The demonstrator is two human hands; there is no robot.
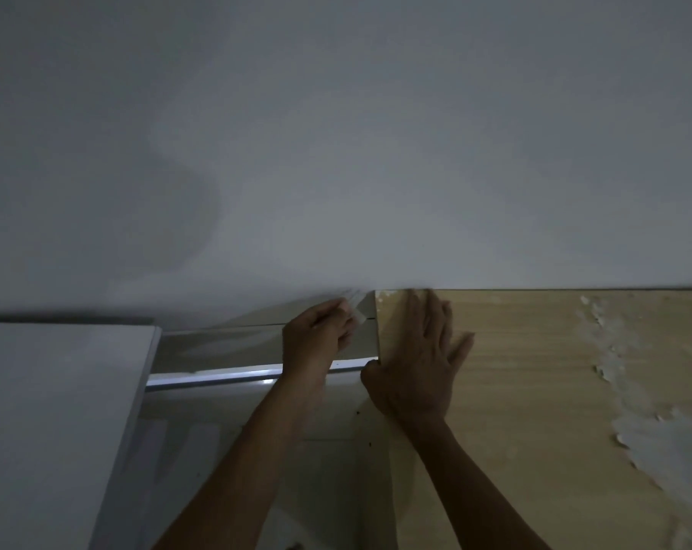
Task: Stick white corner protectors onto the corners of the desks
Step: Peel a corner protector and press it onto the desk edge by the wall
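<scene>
White and small, the corner protector (357, 309) sat pinched in the fingers (342, 311) of the left hand (316, 335), which were curled round it with the piece poking out toward the wall (336, 133). It hung just left of the far-left corner of the table (535, 391) — close beside that corner, though in the dim light I could not tell whether it was touching the edge yet. Its shape was blurred, so its long axis could not be made out with any confidence; it seemed to slant up and to the right, toward the corner.

The right hand (419, 351) lay flat on the pale wood top, fingers straight and spread, holding nothing, its thumb hooked at the left edge of the table below the corner. That hand looked to be steadying the top rather than placing anything.

The move to come turned on one relation: the corner lay to the right of the left hand's fingers and slightly beyond them, where the table met the wall. The left hand was plainly the nearer one, and it carried the piece. By my judgement it needed a short push rightward onto the corner — with the wall so tight behind, the piece might seat crooked.

A white panel (58, 410) stood off to the left, well apart.
</scene>
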